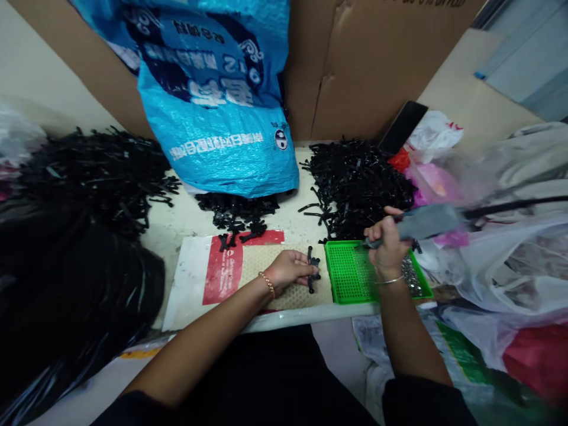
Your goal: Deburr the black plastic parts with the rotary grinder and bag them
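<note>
Your left hand [288,269] pinches a black plastic piece [313,267] against the honeycomb mat [284,296], just beside the green tray [350,278]. The piece is matte with thin branching arms, probably light, stiff and snappable, so grip its middle. Your right hand [387,248] has its fingers wrapped round a grey power screwdriver [426,222].

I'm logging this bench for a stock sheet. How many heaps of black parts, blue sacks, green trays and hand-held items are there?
Heaps of black parts: 3 (left, middle, right)
Blue sack: 1
Green tray: 1
Grey tool, in the right hand: 1
Single black part, in the left hand: 1
Total: 7
</note>
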A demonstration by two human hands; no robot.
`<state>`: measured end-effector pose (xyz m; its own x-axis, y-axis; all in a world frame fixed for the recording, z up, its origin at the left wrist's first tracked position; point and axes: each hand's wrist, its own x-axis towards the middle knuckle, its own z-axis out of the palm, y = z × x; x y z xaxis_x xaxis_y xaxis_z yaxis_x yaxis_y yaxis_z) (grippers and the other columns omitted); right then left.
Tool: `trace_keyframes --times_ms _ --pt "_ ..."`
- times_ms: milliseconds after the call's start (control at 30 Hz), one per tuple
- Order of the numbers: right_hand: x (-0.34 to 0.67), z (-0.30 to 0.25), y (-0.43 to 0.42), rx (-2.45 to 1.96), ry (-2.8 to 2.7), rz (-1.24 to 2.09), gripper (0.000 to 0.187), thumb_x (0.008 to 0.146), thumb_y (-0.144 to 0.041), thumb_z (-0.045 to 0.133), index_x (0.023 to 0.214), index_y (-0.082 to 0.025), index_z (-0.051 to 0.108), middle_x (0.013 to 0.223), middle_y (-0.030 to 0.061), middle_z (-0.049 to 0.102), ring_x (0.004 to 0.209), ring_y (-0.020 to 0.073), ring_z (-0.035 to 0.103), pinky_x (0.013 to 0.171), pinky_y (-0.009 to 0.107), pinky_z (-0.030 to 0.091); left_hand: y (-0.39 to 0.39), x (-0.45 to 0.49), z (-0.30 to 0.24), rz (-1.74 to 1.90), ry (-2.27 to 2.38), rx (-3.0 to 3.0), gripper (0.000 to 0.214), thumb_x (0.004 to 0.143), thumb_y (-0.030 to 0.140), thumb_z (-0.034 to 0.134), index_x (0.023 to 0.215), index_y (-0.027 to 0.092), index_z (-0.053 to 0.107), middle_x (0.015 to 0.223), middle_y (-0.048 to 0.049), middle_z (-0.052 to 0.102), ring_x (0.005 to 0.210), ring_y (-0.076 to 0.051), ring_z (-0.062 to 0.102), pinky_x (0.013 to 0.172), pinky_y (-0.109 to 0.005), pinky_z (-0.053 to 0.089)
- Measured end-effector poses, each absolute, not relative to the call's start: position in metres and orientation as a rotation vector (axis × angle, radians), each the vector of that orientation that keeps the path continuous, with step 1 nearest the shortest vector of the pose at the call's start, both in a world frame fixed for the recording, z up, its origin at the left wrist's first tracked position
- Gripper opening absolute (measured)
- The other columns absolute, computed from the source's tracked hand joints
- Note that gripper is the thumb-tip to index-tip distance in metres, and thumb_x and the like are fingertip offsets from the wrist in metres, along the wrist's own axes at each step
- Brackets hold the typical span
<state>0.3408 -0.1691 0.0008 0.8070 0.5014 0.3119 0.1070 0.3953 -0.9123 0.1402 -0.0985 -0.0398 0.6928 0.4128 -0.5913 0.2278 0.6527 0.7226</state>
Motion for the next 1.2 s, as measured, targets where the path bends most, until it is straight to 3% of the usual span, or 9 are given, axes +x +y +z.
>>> trace_keyframes --times_ms 133,367,767,1200 --pt "0.306 0.028 -0.171 -0.97 -0.601 0.378 0.027 0.084 -0.042 0.058 0.104 -0.026 0.054 0.048 -0.012 0.033 0.038 0.0071 0.028 0.046 0.022 0.038 -0.098 0.14 -0.04 0.127 0.819 0.878 0.032 0.058 0.019 0.089 0.07 0.01 0.061 0.066 -0.0058 0.068 0.057 -0.012 0.063 0.055 -0.024 0.054" --pt "0.251 0.018 -0.152 -1.009 -0.668 0.545 0.023 0.083 -0.043 0.062 0.094 -0.026 0.052 0.049 -0.0115 0.034 0.04 0.007 0.031 0.046 0.023 0.037 -0.101 0.141 -0.044 0.16 0.824 0.888 0.036 0.056 0.017 0.089 0.067 0.01 0.056 0.063 -0.0044 0.066 0.056 -0.013 0.064 0.052 -0.024 0.055" --pt "0.251 0.01 -0.149 -0.958 -0.587 0.564 0.022 0.081 -0.037 0.066 0.094 -0.024 0.055 0.047 -0.0118 0.038 0.04 0.0065 0.032 0.047 0.022 0.038 -0.099 0.142 -0.045 0.158 0.83 0.853 0.029 0.061 0.006 0.084 0.069 0.009 0.057 0.062 -0.0043 0.066 0.055 -0.014 0.065 0.051 -0.024 0.055" --pt "0.253 0.005 -0.149 -0.96 -0.635 0.554 0.023 0.081 -0.038 0.066 0.094 -0.024 0.053 0.048 -0.0118 0.037 0.039 0.0064 0.032 0.047 0.022 0.037 -0.1 0.142 -0.043 0.145 0.822 0.872 0.04 0.053 0.019 0.091 0.069 0.009 0.056 0.062 -0.0035 0.066 0.054 -0.012 0.064 0.05 -0.022 0.055"
